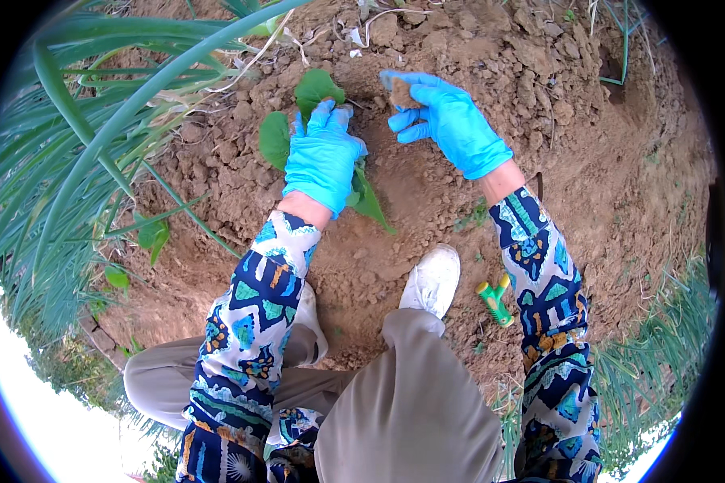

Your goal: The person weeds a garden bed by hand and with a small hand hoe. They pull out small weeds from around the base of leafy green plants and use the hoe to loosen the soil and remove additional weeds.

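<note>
Both of my hands wear blue disposable gloves. My left hand (323, 154) is at a broad-leaved green seedling (317, 89), its fingers over the stem area; leaves show around the hand, and one hangs below it. Whether the fingers are closed on the stem is hidden. To the right, my right hand (447, 115) holds a brown clod of soil (402, 93) between thumb and fingers, above a shallow hollow in the loose soil (399, 175).
Long onion-like leaves (66, 145) crowd the left side. A green and yellow tool handle (495, 303) lies on the soil to the right of my white shoe (434, 278). Small broad-leaved plants (153, 234) grow at lower left. More narrow-leaved plants (652, 368) stand at lower right.
</note>
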A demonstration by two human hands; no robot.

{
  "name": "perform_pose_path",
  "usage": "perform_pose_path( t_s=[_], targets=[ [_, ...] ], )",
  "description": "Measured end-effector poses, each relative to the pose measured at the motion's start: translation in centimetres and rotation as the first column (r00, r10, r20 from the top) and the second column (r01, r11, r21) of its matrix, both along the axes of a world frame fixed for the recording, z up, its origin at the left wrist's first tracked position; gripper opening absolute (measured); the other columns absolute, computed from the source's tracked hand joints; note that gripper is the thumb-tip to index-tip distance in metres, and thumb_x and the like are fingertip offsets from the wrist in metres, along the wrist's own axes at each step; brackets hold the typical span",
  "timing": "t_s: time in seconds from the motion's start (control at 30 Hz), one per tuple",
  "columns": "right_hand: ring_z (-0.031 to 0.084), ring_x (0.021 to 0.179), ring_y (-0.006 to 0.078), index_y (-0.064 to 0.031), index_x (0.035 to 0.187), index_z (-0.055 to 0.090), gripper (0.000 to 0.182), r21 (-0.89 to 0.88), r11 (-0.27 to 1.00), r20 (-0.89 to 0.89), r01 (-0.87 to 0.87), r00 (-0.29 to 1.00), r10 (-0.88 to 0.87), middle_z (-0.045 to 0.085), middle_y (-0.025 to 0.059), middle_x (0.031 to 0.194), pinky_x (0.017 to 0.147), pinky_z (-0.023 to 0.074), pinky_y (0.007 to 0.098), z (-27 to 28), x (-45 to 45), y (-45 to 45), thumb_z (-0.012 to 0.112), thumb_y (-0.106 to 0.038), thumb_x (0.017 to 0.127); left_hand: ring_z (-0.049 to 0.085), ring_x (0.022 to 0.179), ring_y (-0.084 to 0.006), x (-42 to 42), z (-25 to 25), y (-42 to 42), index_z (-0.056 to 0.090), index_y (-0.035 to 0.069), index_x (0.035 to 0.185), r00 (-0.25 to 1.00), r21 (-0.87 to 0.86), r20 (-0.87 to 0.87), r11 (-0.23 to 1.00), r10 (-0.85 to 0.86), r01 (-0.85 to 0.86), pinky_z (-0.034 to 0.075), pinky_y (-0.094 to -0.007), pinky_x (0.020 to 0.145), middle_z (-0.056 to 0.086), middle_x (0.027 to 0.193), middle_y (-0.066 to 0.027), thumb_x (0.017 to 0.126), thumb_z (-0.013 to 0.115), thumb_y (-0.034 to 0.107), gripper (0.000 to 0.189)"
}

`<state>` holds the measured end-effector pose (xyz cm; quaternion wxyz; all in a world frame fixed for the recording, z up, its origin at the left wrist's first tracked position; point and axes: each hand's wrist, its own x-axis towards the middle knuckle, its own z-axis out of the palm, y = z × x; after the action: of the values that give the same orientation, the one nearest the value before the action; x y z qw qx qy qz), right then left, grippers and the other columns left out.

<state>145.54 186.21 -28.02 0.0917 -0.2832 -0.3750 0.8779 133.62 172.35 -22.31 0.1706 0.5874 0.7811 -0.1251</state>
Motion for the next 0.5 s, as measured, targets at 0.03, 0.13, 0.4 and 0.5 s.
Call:
perform_pose_path(
  t_s=[0.03, 0.13, 0.4, 0.5],
  targets=[
    [0.062, 0.078, 0.0172, -0.0061, 0.122, 0.050, 0.036, -0.107, 0.994, -0.028, 0.033, 0.999, -0.036, 0.056, 0.0122, 0.114, 0.063, 0.0523, 0.0259, 0.3, 0.1, 0.1, 0.053, -0.019, 0.088, 0.034, 0.125, -0.0297, -0.1, -0.2, -0.2, 0.066, 0.018, 0.078, 1.000, 0.022, -0.005, 1.000, 0.004, -0.004, 0.021, -0.0549, 0.104, 0.045, 0.129, -0.0078, 0.067, 0.064, 0.016, 0.012],
    [0.060, 0.073, 0.0132, -0.0015, 0.115, 0.053, 0.033, -0.086, 0.996, -0.053, 0.014, 0.998, -0.019, 0.059, 0.0126, 0.110, 0.060, 0.0515, 0.0237, -0.5, 0.3, 0.4, 0.052, -0.023, 0.090, 0.035, 0.125, -0.0298, -0.2, -0.6, -0.5, 0.065, 0.018, 0.075, 1.000, 0.061, 0.009, 0.998, 0.012, -0.013, 0.021, -0.0554, 0.104, 0.045, 0.129, -0.0072, 0.066, 0.065, 0.015, 0.009],
    [0.058, 0.059, 0.0130, 0.0010, 0.103, 0.057, 0.024, 0.087, 0.996, 0.047, 0.017, 0.999, -0.021, 0.065, 0.0116, 0.087, 0.050, 0.0494, 0.0267, -0.4, 1.0, 0.9, 0.049, -0.017, 0.090, 0.035, 0.125, -0.0302, 0.2, -0.8, -0.2, 0.065, 0.018, 0.075, 1.000, 0.061, 0.013, 0.998, 0.004, -0.005, 0.020, -0.0557, 0.104, 0.046, 0.129, -0.0075, 0.065, 0.065, 0.015, 0.010],
    [0.054, 0.052, 0.0078, 0.0010, 0.107, 0.055, 0.026, 0.149, 0.988, 0.095, -0.035, 0.995, 0.021, 0.065, 0.0129, 0.096, 0.044, 0.0450, 0.0215, 0.4, 0.8, 0.7, 0.049, -0.017, 0.090, 0.035, 0.125, -0.0302, 0.2, -0.8, -0.2, 0.065, 0.018, 0.074, 1.000, 0.066, 0.017, 0.998, 0.012, -0.013, 0.021, -0.0556, 0.104, 0.046, 0.129, -0.0076, 0.065, 0.065, 0.014, 0.010]
  ],
)
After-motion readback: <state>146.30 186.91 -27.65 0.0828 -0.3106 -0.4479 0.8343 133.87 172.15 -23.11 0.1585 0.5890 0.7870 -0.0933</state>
